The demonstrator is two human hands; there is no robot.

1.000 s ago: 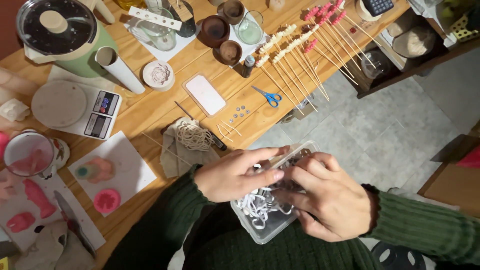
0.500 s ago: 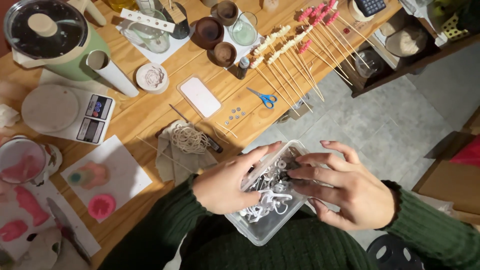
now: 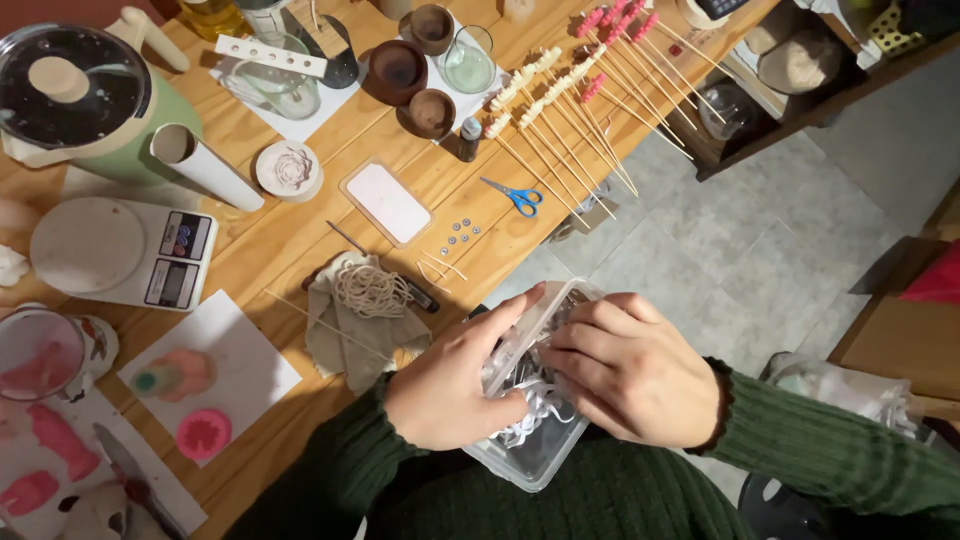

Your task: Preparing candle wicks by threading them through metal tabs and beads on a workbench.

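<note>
Since half a second ago the right hand (image 3: 635, 375) has curled its spread fingers down into the clear plastic container (image 3: 540, 455), and the left hand (image 3: 450, 385) has closed in against the tub's near wall — the view has also slid a little, so the table sits lower and further left.

The wooden table (image 3: 270, 235) fills the upper left. On it, largest first: a green pot with a glass lid (image 3: 75, 95) at the far left corner, a white kitchen scale (image 3: 125, 250) just below it, and a white cardboard tube (image 3: 200, 165) lying tilted between them. A white sheet of paper (image 3: 225, 375) near the front edge carries pink moulded pieces. A flat white rectangular tray with a clear rim (image 3: 385, 203) lies mid-table, and a coil of pale string (image 3: 370, 288) rests on a grey cloth beside it. A row of wooden skewers (image 3: 580, 130) tipped white and pink fans out towards the far right edge, with small blue-handled scissors (image 3: 513, 195) near them.

The container rests on the person's lap, just off the table edge, tilted, with white loops and small dark metal bits inside. The left hand grips its side, thumb over the rim, fingers extended. The right hand is half closed, fingertips buried among the contents — what they pinch, I cannot tell.
</note>
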